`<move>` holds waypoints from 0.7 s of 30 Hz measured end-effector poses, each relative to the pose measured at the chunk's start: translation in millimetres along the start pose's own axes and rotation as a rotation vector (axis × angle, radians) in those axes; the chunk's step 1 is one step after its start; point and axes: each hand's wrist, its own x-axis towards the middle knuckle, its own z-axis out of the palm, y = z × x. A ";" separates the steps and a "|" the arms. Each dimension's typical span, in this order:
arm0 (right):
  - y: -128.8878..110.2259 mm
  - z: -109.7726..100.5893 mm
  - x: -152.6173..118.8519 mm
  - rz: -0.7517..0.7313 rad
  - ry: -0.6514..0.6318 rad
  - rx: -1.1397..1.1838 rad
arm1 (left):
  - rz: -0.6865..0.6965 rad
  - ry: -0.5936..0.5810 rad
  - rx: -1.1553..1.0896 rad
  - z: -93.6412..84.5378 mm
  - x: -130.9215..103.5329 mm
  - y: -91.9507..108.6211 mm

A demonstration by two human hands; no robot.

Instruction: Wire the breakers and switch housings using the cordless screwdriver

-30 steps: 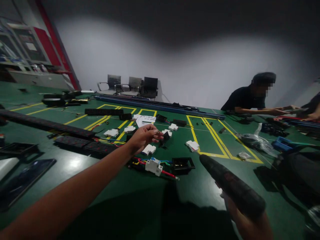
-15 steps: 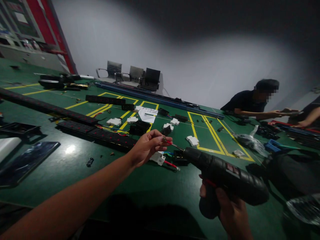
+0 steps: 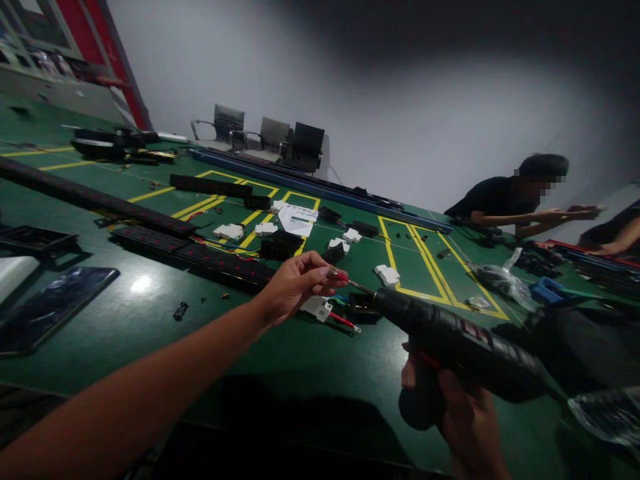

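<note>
The right hand (image 3: 473,417) is gripping a black, pistol-shaped power driver (image 3: 465,340) by its handle, the fingers clamping around it. The driver is pointing leftward, and its slender steel bit (image 3: 361,287) is extending to the fingertips of the left hand (image 3: 293,287). The left hand is hovering above the glossy green table (image 3: 165,347); its thumb and forefinger are pinching together on a small metallic piece (image 3: 332,272) at the red end of the bit. The exact shape of this piece is too small to determine.

Below the left hand, a white rectangular module (image 3: 317,308) is lying on the table, a short red wire (image 3: 345,323) protruding from it. A black plastic box (image 3: 364,307) is sitting just beside the wire. A separate white block (image 3: 387,275) is resting beyond the driver's nose. At the right, a co-worker in dark clothing (image 3: 493,200) is leaning forward, holding a flat object.
</note>
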 end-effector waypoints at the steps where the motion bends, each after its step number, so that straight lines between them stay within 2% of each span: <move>1: 0.1 -1.2 0.4 0.009 -0.006 0.009 | 0.003 -0.004 0.020 -0.4 -0.1 0.6; 5: -4.2 -5.9 5.4 0.048 -0.044 0.035 | -0.003 -0.032 0.136 -2.7 -0.5 5.4; 10: -11.4 -9.4 11.1 -0.004 -0.095 -0.033 | -0.059 -0.084 0.263 -3.8 -1.5 13.2; 14: -2.4 -9.8 8.6 -0.007 -0.106 0.022 | -0.091 -0.137 0.295 -0.3 -0.7 18.8; 17: 8.4 -9.4 6.0 0.037 -0.100 0.063 | -0.145 -0.161 0.231 -2.0 -3.3 27.0; 19: 13.4 -10.2 5.4 0.053 -0.101 0.071 | -0.171 -0.117 0.204 -9.3 -13.2 37.9; 21: 16.0 -13.2 6.0 0.054 -0.108 0.068 | -0.157 0.004 0.323 -20.1 -32.2 51.8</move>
